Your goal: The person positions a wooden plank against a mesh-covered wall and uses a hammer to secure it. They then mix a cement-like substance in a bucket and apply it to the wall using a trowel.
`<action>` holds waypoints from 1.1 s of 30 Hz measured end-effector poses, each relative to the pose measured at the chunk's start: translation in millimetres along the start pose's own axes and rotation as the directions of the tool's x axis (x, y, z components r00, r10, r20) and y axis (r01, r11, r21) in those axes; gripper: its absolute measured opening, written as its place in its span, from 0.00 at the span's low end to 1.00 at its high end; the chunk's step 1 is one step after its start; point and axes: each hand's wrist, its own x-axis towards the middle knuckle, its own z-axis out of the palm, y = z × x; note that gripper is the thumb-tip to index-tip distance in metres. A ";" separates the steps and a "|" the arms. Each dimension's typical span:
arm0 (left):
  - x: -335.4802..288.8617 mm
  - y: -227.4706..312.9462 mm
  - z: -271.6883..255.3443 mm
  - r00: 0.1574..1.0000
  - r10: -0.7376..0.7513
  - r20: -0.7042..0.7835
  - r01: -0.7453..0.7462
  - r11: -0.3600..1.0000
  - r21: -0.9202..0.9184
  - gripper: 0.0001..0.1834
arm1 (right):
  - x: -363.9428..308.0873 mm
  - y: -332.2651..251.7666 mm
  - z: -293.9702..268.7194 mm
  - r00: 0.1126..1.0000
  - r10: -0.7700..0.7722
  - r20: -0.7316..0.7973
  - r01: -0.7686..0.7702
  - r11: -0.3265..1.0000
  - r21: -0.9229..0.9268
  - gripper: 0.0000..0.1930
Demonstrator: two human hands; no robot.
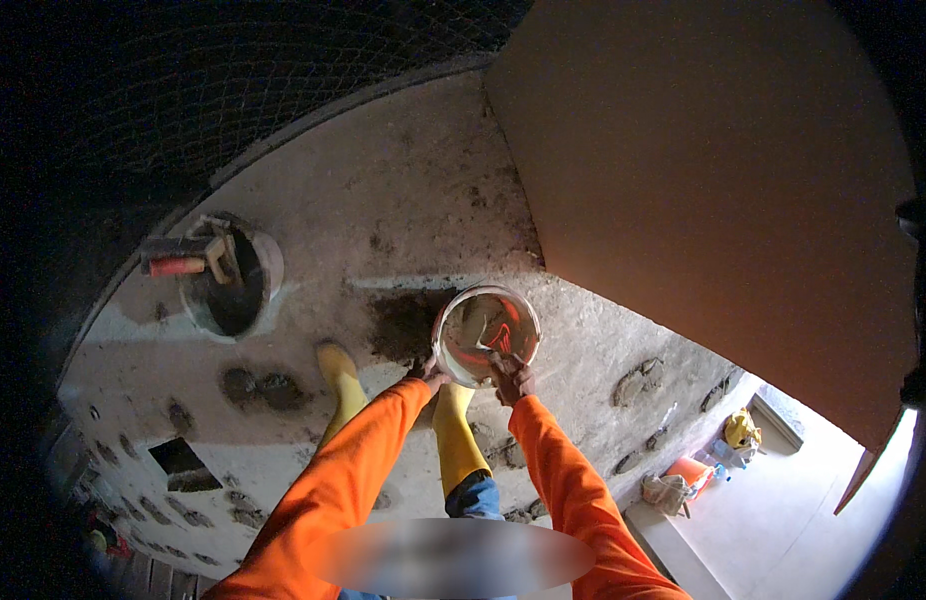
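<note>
A round, pale-rimmed bucket (442, 327) is in front of me, close to my boots. My left hand (429, 374) grips its near-left side. My right hand (511, 378) is closed over the near-right rim, with some fingers hidden inside. Greyish material and bright orange-red streaks show within the bucket; whether the streaks are a reflection I cannot tell. Farther left stands a second bucket (270, 262) with a dark inside. Across its top lie a tool with a red handle (177, 266) and a wooden-handled tool (221, 262).
Yellow boots (455, 445) stand on a rough, stained concrete floor (403, 180). A large brown panel (703, 180) rises at right. Dark netting (273, 80) borders the far side. A square dark opening (185, 466) lies at left. An orange bucket (691, 473) and bags are at lower right.
</note>
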 end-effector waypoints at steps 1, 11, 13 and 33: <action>-4.5 3.4 1.4 1.000 0.006 -0.006 -0.006 1.000 -0.024 0.48 | -6.8 -3.5 5.4 0.997 0.028 0.065 -0.032 0.998 0.061 0.23; 74.9 -68.3 -8.0 0.943 0.169 -0.288 -0.279 0.873 -0.400 0.39 | -78.9 -23.0 -50.0 0.911 0.188 0.368 -0.341 0.845 0.411 0.18; 105.9 -63.3 2.9 0.928 0.204 -0.311 -0.352 0.754 -0.554 0.42 | -135.5 -28.6 -79.1 0.947 -0.103 0.305 -0.038 0.906 0.422 0.25; -210.3 18.0 -141.6 0.880 0.047 -0.473 -0.204 0.936 -0.286 0.34 | -473.2 -293.7 -187.0 0.826 -0.527 -0.201 0.499 0.848 -0.178 0.17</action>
